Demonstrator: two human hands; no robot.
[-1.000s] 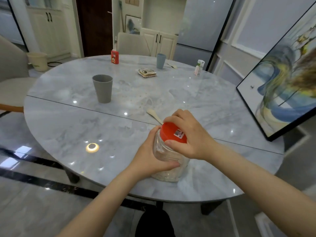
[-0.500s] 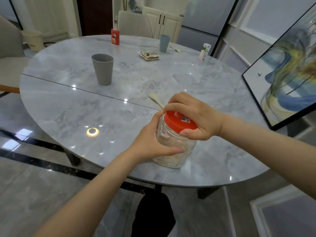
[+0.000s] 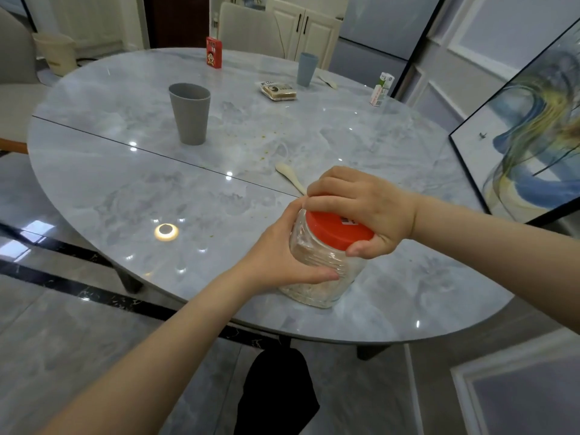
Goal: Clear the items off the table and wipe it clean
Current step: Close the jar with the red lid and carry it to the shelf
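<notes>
A clear plastic jar (image 3: 317, 277) with pale contents stands near the front edge of the round marble table (image 3: 125, 189). My left hand (image 3: 282, 255) grips the jar's side. My right hand (image 3: 361, 208) curls over its red lid (image 3: 332, 227), fingers and thumb around the rim. A cream spoon (image 3: 288, 177) lies just behind the jar. Farther back are a grey cup (image 3: 190, 113), a blue cup (image 3: 307, 69), a wrapped snack (image 3: 278, 90), a red carton (image 3: 214, 52) and a small white carton (image 3: 381, 89). Crumbs speckle the table's middle.
A large framed painting (image 3: 527, 127) leans at the table's right side. A beige chair (image 3: 248, 29) stands behind the table and another chair (image 3: 15, 73) at the left. A pale bin (image 3: 56, 54) sits on the floor at the back left.
The view has come closer and tilted down. My right hand has turned on the red lid, wrist swinging rightward; my left hand keeps its hold on the jar.
</notes>
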